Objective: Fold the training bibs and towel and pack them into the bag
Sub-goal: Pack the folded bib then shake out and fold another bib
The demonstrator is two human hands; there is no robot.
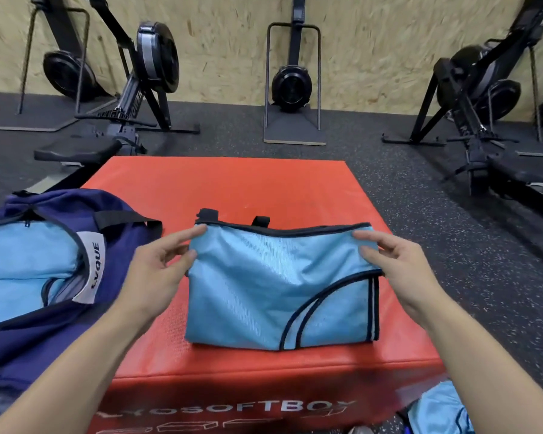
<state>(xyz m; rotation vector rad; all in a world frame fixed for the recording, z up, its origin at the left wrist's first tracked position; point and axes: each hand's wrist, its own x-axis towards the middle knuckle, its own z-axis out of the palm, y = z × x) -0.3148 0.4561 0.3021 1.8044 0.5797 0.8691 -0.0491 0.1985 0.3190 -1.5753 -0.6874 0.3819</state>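
Observation:
A light blue training bib (264, 286) with black trim lies folded into a rectangle on the red soft box (232, 183). My left hand (160, 264) pinches its top left corner between thumb and fingers. My right hand (395, 264) pinches the top right corner the same way. To the left stands a navy bag (44, 333), unzipped, with light blue fabric (19, 270) lying inside it. More light blue bib cloth (442, 408) lies on the floor at the lower right.
The box stands on a dark speckled rubber floor (452, 261). Several rowing machines, among them one upright (292, 79), line the wooden wall behind. One rower's seat rail (76, 148) reaches close to the box's far left corner.

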